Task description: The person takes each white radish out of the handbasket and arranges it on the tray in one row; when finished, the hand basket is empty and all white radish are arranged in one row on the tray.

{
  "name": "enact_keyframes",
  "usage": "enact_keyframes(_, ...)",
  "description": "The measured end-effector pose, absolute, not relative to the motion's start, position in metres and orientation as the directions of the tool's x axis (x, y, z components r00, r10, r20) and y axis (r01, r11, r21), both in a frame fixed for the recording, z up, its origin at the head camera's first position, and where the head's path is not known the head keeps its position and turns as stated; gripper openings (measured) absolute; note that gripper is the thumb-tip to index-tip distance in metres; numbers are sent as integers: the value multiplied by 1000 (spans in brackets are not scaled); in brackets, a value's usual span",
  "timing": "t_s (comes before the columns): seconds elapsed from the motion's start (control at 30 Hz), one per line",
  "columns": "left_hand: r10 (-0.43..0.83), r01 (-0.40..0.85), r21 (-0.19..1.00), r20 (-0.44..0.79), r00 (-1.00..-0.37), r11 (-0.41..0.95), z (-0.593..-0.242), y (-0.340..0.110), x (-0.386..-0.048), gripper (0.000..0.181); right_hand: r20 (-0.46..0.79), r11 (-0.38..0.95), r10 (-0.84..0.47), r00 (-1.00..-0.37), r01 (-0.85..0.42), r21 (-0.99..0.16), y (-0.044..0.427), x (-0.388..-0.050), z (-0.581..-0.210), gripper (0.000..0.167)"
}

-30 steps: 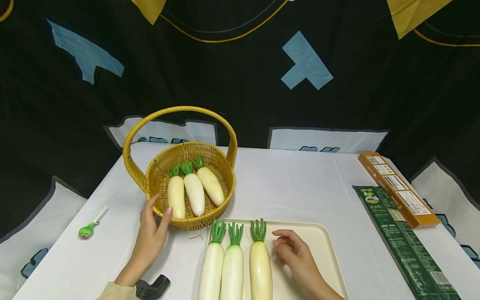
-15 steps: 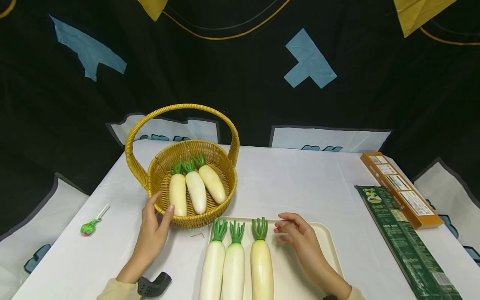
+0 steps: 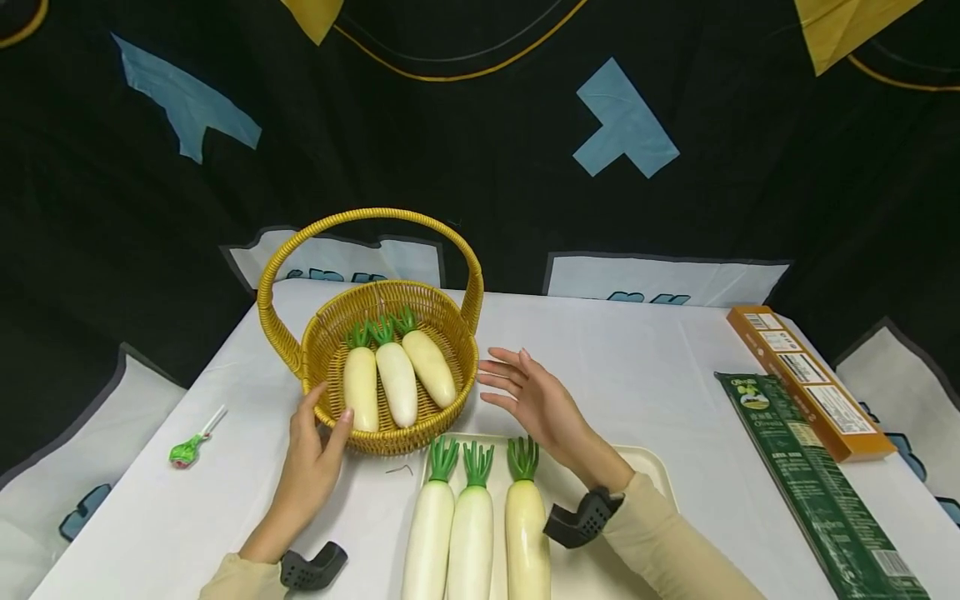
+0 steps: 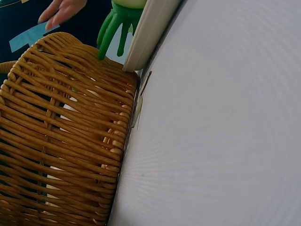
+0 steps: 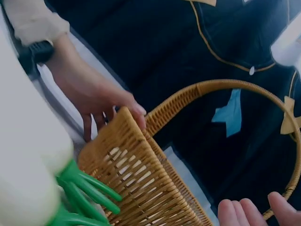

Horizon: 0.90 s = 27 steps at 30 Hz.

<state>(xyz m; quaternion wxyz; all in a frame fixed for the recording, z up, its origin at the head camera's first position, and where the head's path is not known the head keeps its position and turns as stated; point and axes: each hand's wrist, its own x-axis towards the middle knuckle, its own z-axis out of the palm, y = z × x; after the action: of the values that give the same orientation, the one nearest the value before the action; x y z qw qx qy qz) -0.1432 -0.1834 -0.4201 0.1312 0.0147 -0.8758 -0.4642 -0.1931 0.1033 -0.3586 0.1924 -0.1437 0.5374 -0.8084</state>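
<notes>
Head view: here's the big move, the right hand (image 3: 536, 404) has left the tray (image 3: 577, 571) and swung up beside the basket (image 3: 393, 442).
Right hand: free of any load, fingers stretched out at the basket's right rim; whether the tips touch, the views cannot settle.
Left hand (image 3: 311, 462): no change, still resting against the near-left rim, fingers loosely spread, nothing clenched.
Basket: holding its place on the white table (image 3: 592, 358), handle up, just beyond the tray's left corner.
Basket radishes (image 3: 396, 385): all three still inside, leaves toward the far wall.
Tray radishes (image 3: 470, 542): three as before, leaves pointing away from the person; the black wristband (image 3: 581, 521) now shows by the rightmost.
Lollipop (image 3: 185, 452): unmoved, out left.
Green pack (image 3: 817, 475): also unmoved, far right, beside the orange box (image 3: 813, 383).
</notes>
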Motion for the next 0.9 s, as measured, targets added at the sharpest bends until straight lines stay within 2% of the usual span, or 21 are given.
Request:
enact_keyframes(0.1,-150,93,816,215,-965,571,-420,-183,-143,60,57,-387,-510,-858,169,-906,90,-207,-358,56)
enact_keyframes(0.33,-152,90,812,215,-965,576,-420,-183,-143,61,33,-408,-471,-881,185,-894,64,-230,-362,55)
enact_keyframes(0.9,-151,95,810,221,-963,579,-419,-184,-143,60,-96,-223,-323,-942,174,-959,14,-262,-355,57)
